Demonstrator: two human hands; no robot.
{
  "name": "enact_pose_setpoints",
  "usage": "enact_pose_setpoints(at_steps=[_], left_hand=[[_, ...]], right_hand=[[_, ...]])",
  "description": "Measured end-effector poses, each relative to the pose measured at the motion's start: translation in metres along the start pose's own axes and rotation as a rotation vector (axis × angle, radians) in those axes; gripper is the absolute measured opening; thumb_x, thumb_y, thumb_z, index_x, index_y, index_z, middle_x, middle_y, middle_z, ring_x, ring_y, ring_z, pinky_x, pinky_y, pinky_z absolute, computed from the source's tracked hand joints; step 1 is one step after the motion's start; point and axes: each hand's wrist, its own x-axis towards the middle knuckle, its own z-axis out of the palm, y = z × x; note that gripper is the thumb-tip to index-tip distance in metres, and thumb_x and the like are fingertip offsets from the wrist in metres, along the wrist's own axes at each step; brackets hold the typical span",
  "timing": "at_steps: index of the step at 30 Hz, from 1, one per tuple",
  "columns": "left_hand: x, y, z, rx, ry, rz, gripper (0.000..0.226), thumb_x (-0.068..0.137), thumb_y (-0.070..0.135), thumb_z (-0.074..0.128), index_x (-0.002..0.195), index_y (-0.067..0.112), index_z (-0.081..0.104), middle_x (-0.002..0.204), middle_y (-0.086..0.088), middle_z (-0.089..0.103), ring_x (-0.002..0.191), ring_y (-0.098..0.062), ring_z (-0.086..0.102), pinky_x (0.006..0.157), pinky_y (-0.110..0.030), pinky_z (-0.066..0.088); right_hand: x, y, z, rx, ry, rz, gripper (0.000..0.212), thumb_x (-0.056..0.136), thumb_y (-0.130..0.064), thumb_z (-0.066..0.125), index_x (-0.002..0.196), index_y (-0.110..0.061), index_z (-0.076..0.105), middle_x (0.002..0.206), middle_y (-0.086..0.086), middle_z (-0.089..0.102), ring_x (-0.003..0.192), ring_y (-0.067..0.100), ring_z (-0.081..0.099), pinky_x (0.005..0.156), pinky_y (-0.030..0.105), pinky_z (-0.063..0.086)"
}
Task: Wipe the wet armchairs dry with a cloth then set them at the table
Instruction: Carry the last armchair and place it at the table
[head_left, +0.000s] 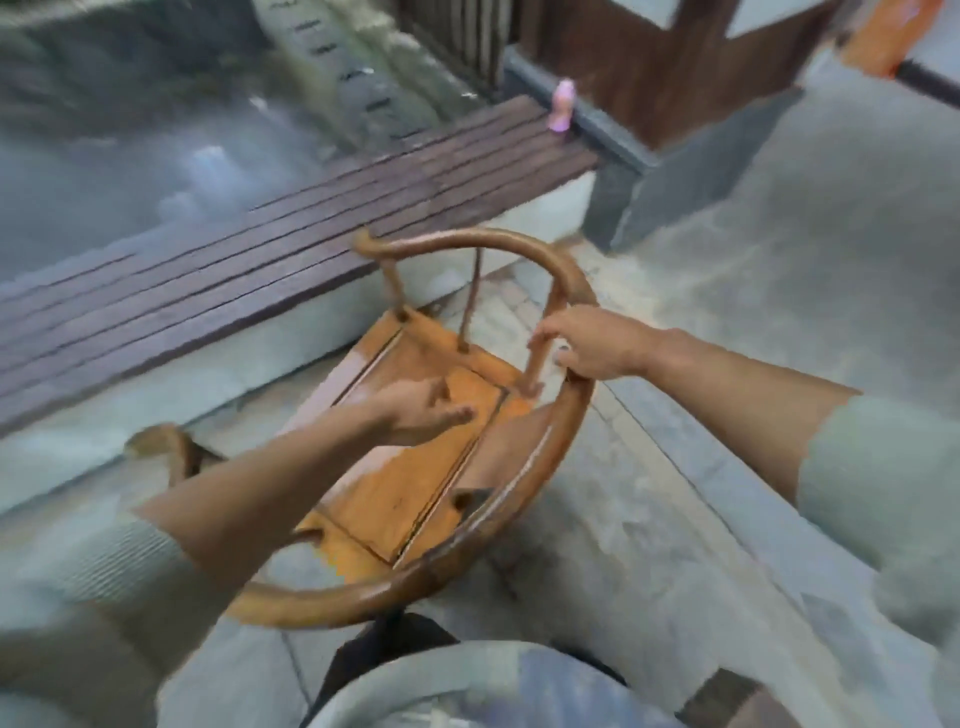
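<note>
A wooden armchair (410, 467) with a curved horseshoe rail and an orange-brown seat stands on grey stone paving right in front of me, seen from above and blurred by motion. My right hand (592, 343) grips the curved rail on its right side, close to an upright spindle. My left hand (421, 410) hovers over the seat with fingers relaxed and spread, holding nothing. No cloth shows in either hand.
A dark slatted wooden bench (291, 249) on a pale stone base runs behind the chair. A pink bottle (562, 105) stands on a grey ledge at its far end. Wet ground lies beyond the bench, stone paving to the right.
</note>
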Motion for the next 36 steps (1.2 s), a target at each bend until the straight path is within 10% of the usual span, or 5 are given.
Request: enact_pose_setpoints(at_steps=[6,14,21,28,36], left_hand=[[-0.042,-0.016,0.037,-0.386,-0.03,-0.3,0.084,0.076,0.089,0.033,0.116,0.022,0.063,0.114,0.002,0.067,0.103,-0.017,0.06,0.089,-0.036,0.045],[-0.056,0.043,0.049,-0.903,-0.164,-0.454,0.096,0.07,0.096,0.031,0.1,0.015,0.072,0.099,-0.002,0.076,0.094,-0.017,0.071,0.094,-0.039,0.054],[-0.053,0.134,0.071,-0.402,0.006,-0.676,0.079,0.044,0.092,0.066,0.092,0.03,0.053,0.081,0.012,0.065,0.072,-0.011,0.063,0.065,-0.028,0.051],[-0.035,0.173,0.097,-0.022,0.302,-0.955,0.027,0.061,0.051,0.054,0.078,0.031,0.053,0.063,0.009,0.051,0.064,-0.026,0.059,0.061,-0.033,0.054],[-0.044,0.149,0.107,0.187,0.324,-0.757,0.049,0.064,0.073,0.048,0.068,0.025,0.058,0.054,0.006,0.05,0.051,-0.026,0.052,0.053,-0.025,0.039]], right_hand=[[0.046,0.021,0.008,-0.255,-0.232,-0.207,0.053,0.094,-0.069,0.039,0.09,-0.026,0.069,0.088,-0.004,0.071,0.084,0.018,0.065,0.076,0.044,0.053],[0.083,0.031,0.021,-0.131,-0.404,-0.693,0.066,0.089,-0.086,0.02,0.075,-0.034,0.058,0.068,-0.015,0.057,0.067,0.003,0.054,0.061,0.024,0.033],[0.087,0.071,0.012,-0.392,-0.315,-1.18,0.062,0.071,-0.092,0.039,0.093,-0.034,0.048,0.063,-0.014,0.041,0.058,0.006,0.043,0.05,0.03,0.028],[0.067,0.069,0.021,-0.423,-0.127,-1.056,0.069,0.052,-0.07,0.021,0.081,-0.025,0.065,0.079,-0.001,0.067,0.065,0.025,0.052,0.061,0.032,0.043],[0.063,0.081,0.032,-0.52,0.145,-1.034,0.022,0.062,-0.051,0.058,0.065,-0.033,0.046,0.055,-0.002,0.054,0.044,0.021,0.053,0.044,0.028,0.032]])
